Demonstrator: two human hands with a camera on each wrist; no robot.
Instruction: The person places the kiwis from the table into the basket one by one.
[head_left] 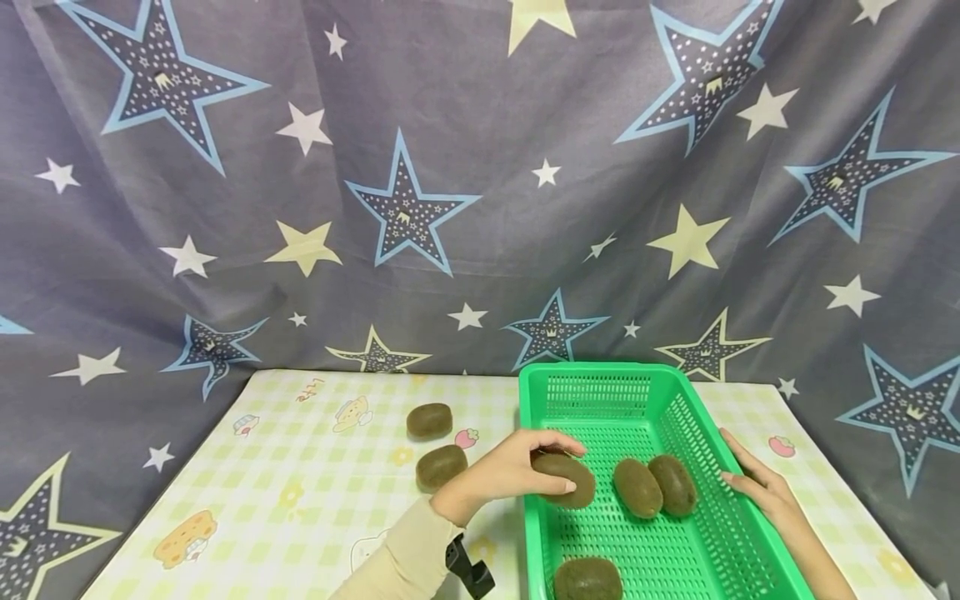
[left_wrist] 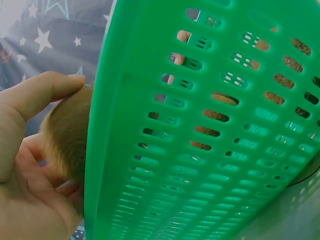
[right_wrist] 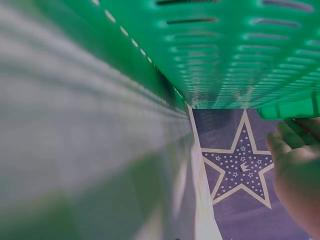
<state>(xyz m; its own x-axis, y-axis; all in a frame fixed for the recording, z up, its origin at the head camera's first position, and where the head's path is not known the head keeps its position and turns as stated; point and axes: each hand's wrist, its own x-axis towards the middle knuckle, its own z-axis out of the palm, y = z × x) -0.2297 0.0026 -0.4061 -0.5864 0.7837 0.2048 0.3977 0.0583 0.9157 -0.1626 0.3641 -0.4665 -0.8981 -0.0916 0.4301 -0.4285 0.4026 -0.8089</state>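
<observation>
My left hand (head_left: 517, 471) grips a brown, fuzzy kiwi (head_left: 573, 487) over the left side of a green plastic basket (head_left: 531, 533). In the left wrist view, thumb and fingers curl round that kiwi (left_wrist: 67, 135) beside the basket's rim. At the basket's right side, my right hand (head_left: 772, 496) holds the rim, one digit lapping over it and another along the outside. Inside lie two kiwis side by side, the left one (head_left: 637, 489) against the right one (head_left: 673, 485). Another kiwi (head_left: 588, 579) sits at the near left of the basket.
Two more kiwis lie on the checked tablecloth (head_left: 247, 483) left of the basket, one farther back (head_left: 430, 422) and one nearer (head_left: 441, 467), close to my left forearm. A grey star-patterned curtain (head_left: 480, 108) hangs behind the table.
</observation>
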